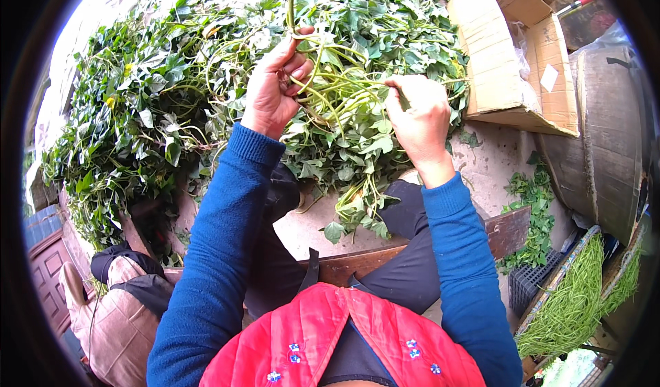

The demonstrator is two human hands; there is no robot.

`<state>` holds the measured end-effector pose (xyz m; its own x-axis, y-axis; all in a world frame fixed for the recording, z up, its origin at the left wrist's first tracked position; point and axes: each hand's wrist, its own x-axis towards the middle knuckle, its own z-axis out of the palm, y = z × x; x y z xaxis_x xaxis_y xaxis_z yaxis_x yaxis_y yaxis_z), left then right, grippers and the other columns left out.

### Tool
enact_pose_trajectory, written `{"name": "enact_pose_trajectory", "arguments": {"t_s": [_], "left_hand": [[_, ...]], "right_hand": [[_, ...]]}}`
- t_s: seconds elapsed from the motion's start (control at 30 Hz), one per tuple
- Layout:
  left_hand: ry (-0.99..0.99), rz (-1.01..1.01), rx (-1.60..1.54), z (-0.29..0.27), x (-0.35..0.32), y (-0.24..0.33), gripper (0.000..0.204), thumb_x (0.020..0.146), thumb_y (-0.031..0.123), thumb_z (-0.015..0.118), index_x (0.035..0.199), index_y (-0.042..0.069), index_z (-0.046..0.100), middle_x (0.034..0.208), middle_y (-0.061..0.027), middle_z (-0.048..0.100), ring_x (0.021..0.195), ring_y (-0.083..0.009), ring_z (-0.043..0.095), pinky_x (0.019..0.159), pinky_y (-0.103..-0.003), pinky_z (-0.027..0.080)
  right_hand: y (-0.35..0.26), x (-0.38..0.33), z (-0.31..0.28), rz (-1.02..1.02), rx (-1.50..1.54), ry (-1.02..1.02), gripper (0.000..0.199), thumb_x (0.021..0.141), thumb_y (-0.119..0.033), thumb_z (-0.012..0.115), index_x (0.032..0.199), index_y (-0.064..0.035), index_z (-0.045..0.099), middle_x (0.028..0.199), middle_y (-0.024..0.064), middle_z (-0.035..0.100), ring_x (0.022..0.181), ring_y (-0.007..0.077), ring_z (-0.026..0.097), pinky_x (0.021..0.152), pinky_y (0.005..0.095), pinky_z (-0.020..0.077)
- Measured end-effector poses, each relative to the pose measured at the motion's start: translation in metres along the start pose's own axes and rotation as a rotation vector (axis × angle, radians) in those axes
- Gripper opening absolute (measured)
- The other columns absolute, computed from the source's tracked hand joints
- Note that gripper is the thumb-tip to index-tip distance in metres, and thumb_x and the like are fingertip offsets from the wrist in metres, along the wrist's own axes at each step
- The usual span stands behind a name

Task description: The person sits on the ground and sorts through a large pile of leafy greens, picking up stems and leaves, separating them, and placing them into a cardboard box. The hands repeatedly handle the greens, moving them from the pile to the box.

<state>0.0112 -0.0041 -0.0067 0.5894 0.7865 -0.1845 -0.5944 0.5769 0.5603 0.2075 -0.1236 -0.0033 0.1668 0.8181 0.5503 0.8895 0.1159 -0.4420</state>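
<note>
One left hand [271,91] curled round several stems [331,98], one right hand [421,117] pinched (on one stem [370,81]).

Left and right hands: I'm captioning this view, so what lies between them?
In the head view, green stems run between the left hand and the right hand, with leafy vines beneath.

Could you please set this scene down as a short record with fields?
Left hand: holds green stems
Right hand: fingers curled at the stems; grip unclear
Ahead: large leafy heap
Right of heap: open cardboard box
Lower right: thin green stalks
Clothing: blue sleeves, red vest
</note>
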Motion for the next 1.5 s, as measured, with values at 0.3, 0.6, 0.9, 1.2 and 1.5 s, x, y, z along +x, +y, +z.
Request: {"name": "enact_pose_trajectory", "arguments": {"t_s": [0.3, 0.6, 0.9, 1.2, 1.5], "left_hand": [[0.042, -0.071, 0.079, 0.018, -0.008, -0.010, 0.032, 0.093, 0.023, 0.050, 0.117, 0.002, 0.054, 0.060, 0.0082, 0.028, 0.053, -0.0029, 0.030, 0.043, -0.017, 0.018], [0.002, -0.109, 0.145, 0.028, -0.011, -0.019, 0.035, 0.094, 0.021, 0.049, 0.120, -0.002, 0.051, 0.060, 0.0073, 0.029, 0.054, -0.0029, 0.032, 0.043, -0.016, 0.022], [0.048, -0.158, 0.708, 0.044, -0.022, -0.025, 0.031, 0.093, 0.019, 0.050, 0.118, 0.001, 0.058, 0.058, 0.0078, 0.035, 0.050, -0.0027, 0.029, 0.046, -0.020, 0.020], [-0.194, -0.481, 0.333, 0.038, -0.023, -0.034, 0.020, 0.090, 0.019, 0.057, 0.107, 0.007, 0.054, 0.058, 0.0093, 0.034, 0.048, -0.0018, 0.028, 0.044, -0.019, 0.020], [-0.051, -0.400, 0.631, 0.037, -0.016, -0.050, 0.016, 0.091, 0.019, 0.056, 0.086, 0.005, 0.060, 0.055, 0.0084, 0.037, 0.046, -0.0019, 0.029, 0.042, -0.019, 0.019]], "right_hand": [[0.000, -0.002, -0.003, 0.317, 0.117, -0.025, 0.009, 0.075, -0.010, 0.063, 0.083, -0.0064, 0.067, 0.074, 0.0075, 0.067, 0.065, 0.0207, 0.064, 0.068, 0.0306, 0.0503], [0.020, -0.006, 0.007, 0.750, 0.473, -0.063, 0.012, 0.080, -0.008, 0.060, 0.084, 0.0028, 0.065, 0.071, 0.0038, 0.064, 0.059, 0.0071, 0.055, 0.055, 0.0218, 0.0450], [0.034, 0.010, -0.007, 0.469, 0.608, -0.142, 0.031, 0.088, -0.014, 0.060, 0.114, 0.0037, 0.058, 0.118, 0.0133, 0.059, 0.110, 0.0201, 0.053, 0.095, 0.0307, 0.0403], [0.003, 0.011, -0.012, 0.301, 0.864, -0.367, 0.014, 0.083, -0.010, 0.063, 0.096, -0.0047, 0.068, 0.098, 0.0065, 0.065, 0.095, 0.0185, 0.058, 0.090, 0.0322, 0.0420], [0.042, 0.007, -0.009, 0.080, -0.195, -0.059, 0.010, 0.079, -0.016, 0.065, 0.079, -0.0074, 0.068, 0.075, 0.0103, 0.064, 0.072, 0.0267, 0.061, 0.072, 0.0357, 0.0477]]}}
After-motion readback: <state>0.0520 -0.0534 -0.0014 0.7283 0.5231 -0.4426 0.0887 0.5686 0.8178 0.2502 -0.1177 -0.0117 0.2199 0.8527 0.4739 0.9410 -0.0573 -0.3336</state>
